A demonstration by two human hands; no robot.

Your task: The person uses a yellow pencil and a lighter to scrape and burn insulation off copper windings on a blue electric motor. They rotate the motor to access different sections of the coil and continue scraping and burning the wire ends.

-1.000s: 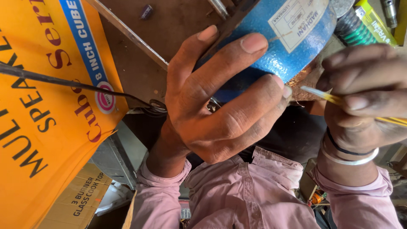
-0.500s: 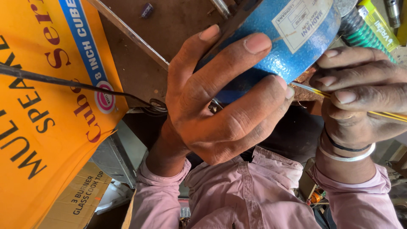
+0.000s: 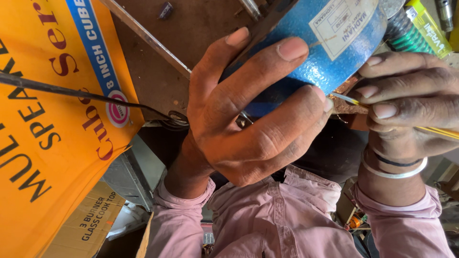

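Note:
My left hand point(image 3: 248, 124) wraps around a blue cylindrical motor housing point(image 3: 330, 62) with a white label on it, fingers spread over its side. My right hand point(image 3: 411, 110) pinches a thin yellow-handled tool point(image 3: 435, 131). The tool's tip touches the copper windings point(image 3: 346, 98) at the motor's open end, right beside my left fingertip. A bangle and a dark band sit on my right wrist. Pink shirt sleeves cover both forearms.
A large orange cardboard box point(image 3: 48, 134) fills the left side, with a black cable point(image 3: 71, 93) running across it. A brown carton point(image 3: 91, 220) lies below it. A green ribbed hose point(image 3: 406, 36) and a yellow packet point(image 3: 428, 24) sit behind the motor on a brown board point(image 3: 191, 33).
My right hand has shifted its fingers along the yellow tool and its tip has crept slightly along the copper windings. My left hand keeps the same grip on the motor.

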